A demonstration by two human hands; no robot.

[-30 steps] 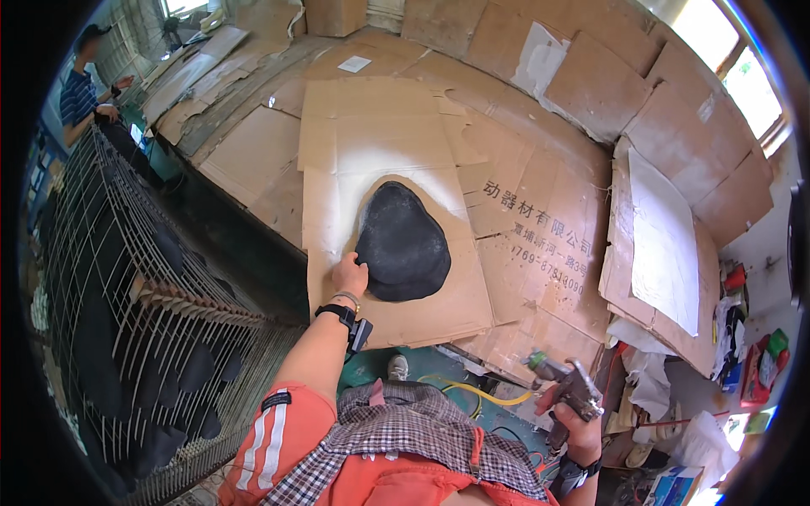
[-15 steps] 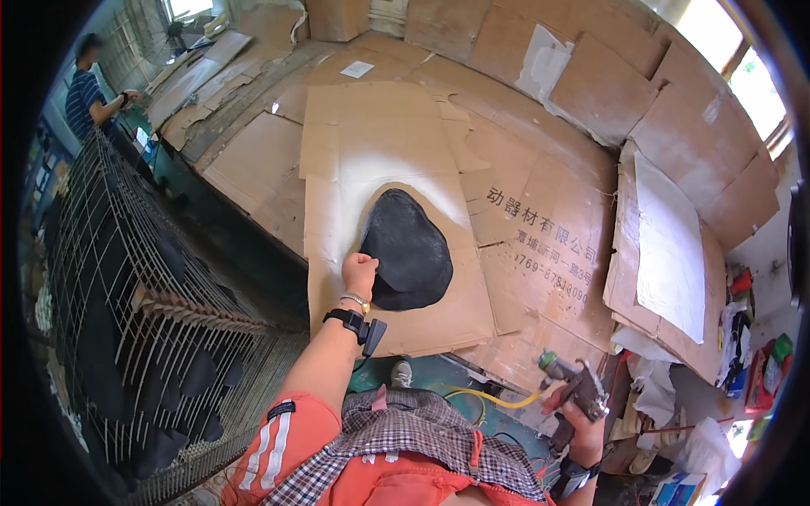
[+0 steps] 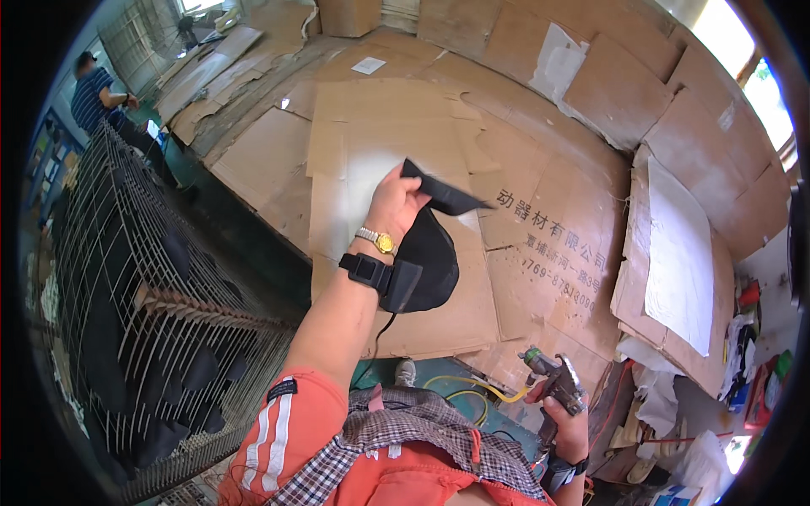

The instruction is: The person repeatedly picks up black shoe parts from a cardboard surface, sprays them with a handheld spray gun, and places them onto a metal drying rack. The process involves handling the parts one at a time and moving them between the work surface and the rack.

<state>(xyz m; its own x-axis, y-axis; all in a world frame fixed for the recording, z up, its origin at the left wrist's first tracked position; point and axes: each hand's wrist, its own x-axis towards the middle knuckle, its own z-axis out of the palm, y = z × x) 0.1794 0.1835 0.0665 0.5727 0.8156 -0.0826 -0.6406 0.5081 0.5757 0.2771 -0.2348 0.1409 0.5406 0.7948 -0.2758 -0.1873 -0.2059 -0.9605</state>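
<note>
My left hand [image 3: 393,204] is closed on the edge of a thin black sheet [image 3: 449,194], which hangs folded over to the right above the cardboard. Under it, another black rounded piece [image 3: 434,270] lies flat on a cardboard sheet [image 3: 342,316]. My wrist and forearm partly cover that lower piece. At the lower right my right hand [image 3: 570,422] grips a metal spray gun [image 3: 564,384], held away from the black pieces. A yellow hose [image 3: 496,386] runs next to the gun.
A wire rack [image 3: 156,297] with several black pieces stands close on the left. Cardboard panels [image 3: 472,34] line the back. A white sheet [image 3: 675,253] on cardboard leans at right, above bags and clutter. A co-worker [image 3: 91,93] stands far left.
My left hand has moved up and away, lifting a black sheet that lay on the cardboard; another black piece now shows beneath. The spray gun has shifted slightly left in my right hand.
</note>
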